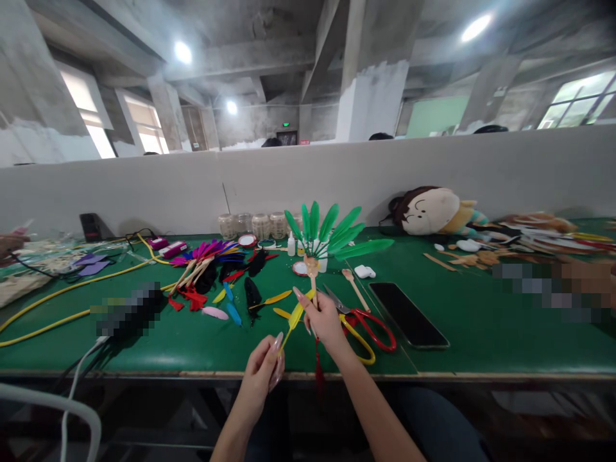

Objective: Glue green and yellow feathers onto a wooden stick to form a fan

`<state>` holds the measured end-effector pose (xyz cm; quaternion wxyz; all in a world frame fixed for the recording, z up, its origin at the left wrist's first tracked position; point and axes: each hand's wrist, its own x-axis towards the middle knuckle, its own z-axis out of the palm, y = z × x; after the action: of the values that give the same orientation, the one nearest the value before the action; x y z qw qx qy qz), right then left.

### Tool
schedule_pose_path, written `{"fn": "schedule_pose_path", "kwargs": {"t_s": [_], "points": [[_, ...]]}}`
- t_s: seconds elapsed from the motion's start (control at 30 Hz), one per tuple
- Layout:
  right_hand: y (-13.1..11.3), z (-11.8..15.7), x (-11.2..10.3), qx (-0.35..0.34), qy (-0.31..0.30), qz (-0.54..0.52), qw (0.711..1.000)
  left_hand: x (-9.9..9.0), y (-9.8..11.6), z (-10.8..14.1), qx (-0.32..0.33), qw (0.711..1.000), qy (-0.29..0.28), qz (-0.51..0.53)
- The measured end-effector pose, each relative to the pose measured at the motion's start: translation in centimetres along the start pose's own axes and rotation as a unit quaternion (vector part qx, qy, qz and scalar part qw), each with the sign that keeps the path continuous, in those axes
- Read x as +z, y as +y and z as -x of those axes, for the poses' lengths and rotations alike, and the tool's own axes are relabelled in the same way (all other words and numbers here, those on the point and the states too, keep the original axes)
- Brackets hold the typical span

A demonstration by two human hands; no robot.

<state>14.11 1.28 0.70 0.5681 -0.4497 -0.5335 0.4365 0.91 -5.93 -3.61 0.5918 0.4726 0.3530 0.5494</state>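
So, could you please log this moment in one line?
left hand: pinching yellow feather | right hand: holding green feather fan | nearby: scissors, phone

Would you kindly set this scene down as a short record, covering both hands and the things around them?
Left hand: pinching a yellow feather by its quill
Right hand: gripping the wooden handle of a green feather fan
Right of hands: red-handled scissors, phone
Left of hands: pink feather, blue feather
Back: jars, plush doll
Surface: green tabletop
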Motion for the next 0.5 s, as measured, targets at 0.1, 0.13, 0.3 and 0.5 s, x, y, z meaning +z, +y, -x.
{"fn": "schedule_pose_path", "kwargs": {"t_s": [0.1, 0.13, 0.3, 0.5], "points": [[-0.3, 0.2, 0.1, 0.005, 0.009, -0.016, 1.0, 0.6, -0.1, 0.0, 0.005, 0.999, 0.012, 0.042], [-0.5, 0.2, 0.1, 0.007, 0.012, -0.021, 1.0, 0.8, -0.2, 0.1, 0.005, 0.999, 0.017, 0.052], [-0.9, 0.3, 0.1, 0.011, 0.023, -0.023, 0.999, 1.6, 0.1, 0.2, 0.013, 0.996, 0.029, 0.088], [-0.8, 0.3, 0.2, 0.018, 0.023, -0.028, 0.999, 1.9, 0.2, 0.3, 0.015, 0.993, 0.053, 0.104]]}}
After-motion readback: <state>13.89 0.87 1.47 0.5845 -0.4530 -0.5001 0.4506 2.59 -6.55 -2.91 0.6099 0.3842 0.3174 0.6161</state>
